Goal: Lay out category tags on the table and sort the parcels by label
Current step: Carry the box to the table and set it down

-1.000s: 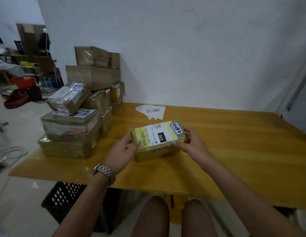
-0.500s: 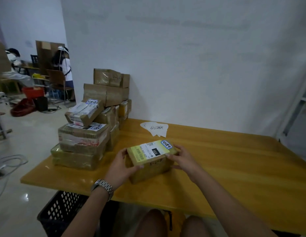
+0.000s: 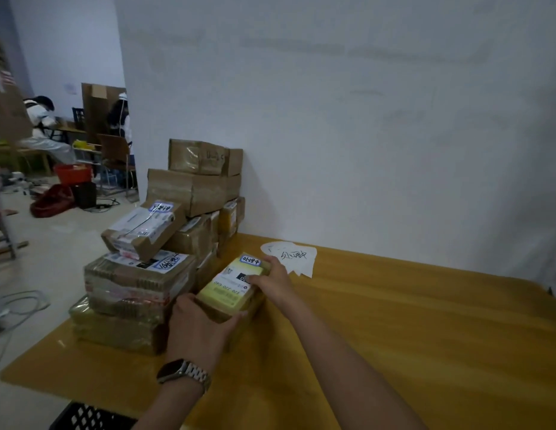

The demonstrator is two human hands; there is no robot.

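The worktop (image 3: 394,336) carried a tall unsorted stack of parcels (image 3: 137,283) at its left, so sorting looked barely started. Beside it, one yellow-labelled parcel (image 3: 230,290) was gripped by left hand (image 3: 199,330) and right hand (image 3: 273,280); paper tags (image 3: 298,259) behind lay bunched, apparently not laid out.

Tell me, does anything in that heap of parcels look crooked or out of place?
Yes. The white-labelled parcel atop the front stack sits tilted, leaning against the boxes behind rather than lying flat. The paper tags near the wall lie bunched and overlapping, not spread out.
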